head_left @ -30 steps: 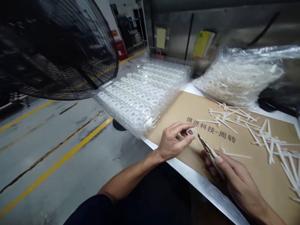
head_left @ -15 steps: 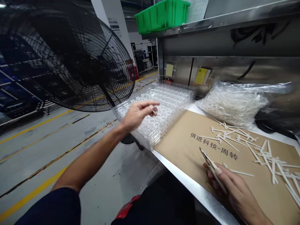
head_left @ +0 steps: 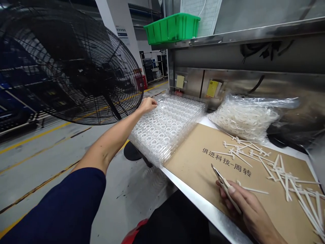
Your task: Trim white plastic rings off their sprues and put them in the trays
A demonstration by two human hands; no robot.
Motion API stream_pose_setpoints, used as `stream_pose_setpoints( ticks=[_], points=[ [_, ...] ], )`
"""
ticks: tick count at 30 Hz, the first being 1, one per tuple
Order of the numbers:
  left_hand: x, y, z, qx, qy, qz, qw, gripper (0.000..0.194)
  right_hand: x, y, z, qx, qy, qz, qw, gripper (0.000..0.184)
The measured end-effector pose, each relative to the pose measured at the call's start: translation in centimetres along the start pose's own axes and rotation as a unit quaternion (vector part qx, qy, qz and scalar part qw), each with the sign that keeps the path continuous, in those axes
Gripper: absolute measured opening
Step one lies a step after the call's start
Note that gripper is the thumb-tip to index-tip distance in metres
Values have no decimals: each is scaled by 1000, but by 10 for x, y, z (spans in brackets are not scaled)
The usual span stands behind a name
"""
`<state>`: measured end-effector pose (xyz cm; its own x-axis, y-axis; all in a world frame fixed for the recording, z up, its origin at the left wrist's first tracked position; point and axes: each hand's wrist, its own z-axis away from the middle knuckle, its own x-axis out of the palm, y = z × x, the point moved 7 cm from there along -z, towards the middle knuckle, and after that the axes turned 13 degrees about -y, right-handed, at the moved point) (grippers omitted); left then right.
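Observation:
My left hand (head_left: 149,104) reaches over the far left part of a clear plastic tray (head_left: 166,156), its fingers pinched together low above the cells. Whatever is between those fingertips is hidden. White plastic rings (head_left: 164,139) sit in rows in the tray's cells. Over the cardboard sheet (head_left: 188,162), my right hand (head_left: 240,203) is closed around light-handled nippers (head_left: 224,184), whose metal tips point up and to the left. Thin white plastic sprues (head_left: 284,176) lie scattered on the cardboard beyond and to the right of this hand.
A clear bag of white rings (head_left: 243,117) rests behind the cardboard. The large black fan (head_left: 96,74) stands close to my left arm. A green bin (head_left: 172,28) sits on the metal shelf (head_left: 228,39) above. The bench's metal edge (head_left: 203,206) runs in front of me.
My left hand has moved away and to the left, from above the tray's middle with a white ring in its fingers to the far left side. My right hand still holds the nippers.

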<state>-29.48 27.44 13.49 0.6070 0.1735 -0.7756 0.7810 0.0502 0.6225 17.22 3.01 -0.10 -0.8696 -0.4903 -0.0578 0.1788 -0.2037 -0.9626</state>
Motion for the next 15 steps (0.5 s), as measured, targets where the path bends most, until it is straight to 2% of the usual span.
stream_pose_setpoints(
  ticks=[4, 6, 8, 9, 10, 13, 15],
  points=[
    [-12, 12, 0, 22, 3, -58, 998, 30, -2, 3, -4, -8, -37, 6, 999, 53],
    [-18, 31, 2, 59, 11, -70, 996, 27, -1, 2, -5, -8, -57, 16, 998, 52],
    [-15, 62, 4, 112, 9, -67, 991, 32, 3, -9, -4, -48, -66, 74, 994, 50],
    [-9, 81, 5, 142, 4, -59, 988, 35, 6, -19, -2, -102, -63, 139, 983, 49],
    [0, 101, 6, 172, -6, -48, 984, 38, 9, -32, 3, -174, -47, 233, 956, 48],
    [41, 168, 12, 263, -40, -29, 963, 46, 6, -38, 3, -204, 4, 308, 929, 29],
    [81, 220, 30, 355, -71, -72, 929, 51, 5, -35, 1, -207, 11, 363, 908, 27]
  ],
)
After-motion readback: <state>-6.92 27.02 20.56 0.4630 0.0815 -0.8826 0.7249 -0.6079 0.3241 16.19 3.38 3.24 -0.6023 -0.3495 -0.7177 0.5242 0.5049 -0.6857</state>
